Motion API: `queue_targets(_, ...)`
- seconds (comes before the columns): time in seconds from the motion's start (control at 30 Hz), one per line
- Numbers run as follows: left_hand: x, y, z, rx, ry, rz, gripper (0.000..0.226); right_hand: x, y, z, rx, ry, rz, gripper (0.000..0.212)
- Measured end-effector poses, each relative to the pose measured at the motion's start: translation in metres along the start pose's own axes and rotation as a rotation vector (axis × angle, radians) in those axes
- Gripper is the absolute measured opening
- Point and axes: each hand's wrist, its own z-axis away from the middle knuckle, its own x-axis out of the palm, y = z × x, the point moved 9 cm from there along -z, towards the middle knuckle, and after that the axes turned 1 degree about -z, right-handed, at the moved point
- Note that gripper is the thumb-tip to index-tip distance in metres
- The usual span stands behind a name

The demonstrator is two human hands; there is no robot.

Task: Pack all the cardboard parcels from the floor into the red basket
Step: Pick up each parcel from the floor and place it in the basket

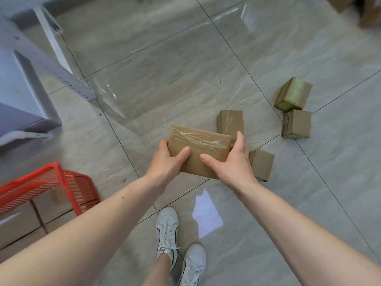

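The person holds 1 flat parcel [199, 150] above the tiled floor [185, 69], with the left hand [168, 159] gripping its left end, thumb curled over the taped top face, and the right hand [231, 159] gripping its right end the same way, fingers wrapped round the far edge. The job looks partly done at most: 4 more parcels lie on the floor, an upright parcel [231, 123] just beyond the held one, a low parcel [262, 165] beside the right wrist, and a green-taped parcel [292, 93] touching a plain cube parcel [296, 124] further right. The red basket [68, 182] stands well apart at the lower left; what it holds cannot be told through its slatted wall. The held parcel's long axis runs left to right between the hands, tilted slightly down to the right, with its broad taped face up toward the camera, so it would need carrying leftward to reach the basket.
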Motion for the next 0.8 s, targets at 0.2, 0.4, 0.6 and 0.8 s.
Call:
queue_targets(0.2,-0.035,-0.027,0.039,0.009,0.12,0.173,0.043,0.018,-0.018,0.033,-0.102,0.024,0.092,0.074)
queue_targets(0.4,-0.092,-0.072,0.084,-0.006,0.259,0.266,0.049,0.065,-0.035,0.074,-0.193,-0.025,0.142,0.059)
queue_targets(0.6,-0.16,-0.121,0.126,-0.039,0.364,0.347,0.055,0.132,-0.058,0.122,-0.234,-0.117,0.168,0.056)
queue_targets(0.8,-0.243,-0.187,0.166,-0.064,0.455,0.424,0.064,0.227,-0.083,0.181,-0.305,-0.206,0.228,0.055)
